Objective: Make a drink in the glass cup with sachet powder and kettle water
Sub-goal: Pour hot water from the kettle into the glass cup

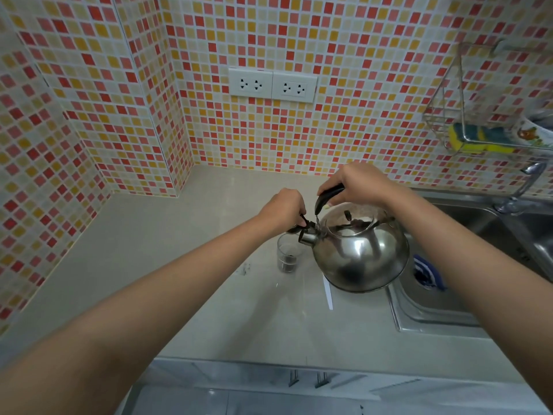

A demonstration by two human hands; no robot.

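A shiny steel kettle (pixel 362 253) hangs above the counter, tilted slightly left, its spout just over the glass cup (pixel 288 256). My right hand (pixel 356 187) grips the kettle's black handle from above. My left hand (pixel 284 208) pinches the black spout cap (pixel 305 224), holding it lifted. The small clear cup stands upright on the counter and has dark powder at its bottom. A thin white strip (pixel 328 292), perhaps the sachet, lies on the counter in front of the kettle.
A steel sink (pixel 449 307) with a blue-and-white item in it lies right of the kettle, with a tap (pixel 522 187) behind it. A wire rack (pixel 466 127) with a yellow sponge hangs on the tiled wall. Two wall sockets (pixel 272 84) sit above the counter (pixel 167 265).
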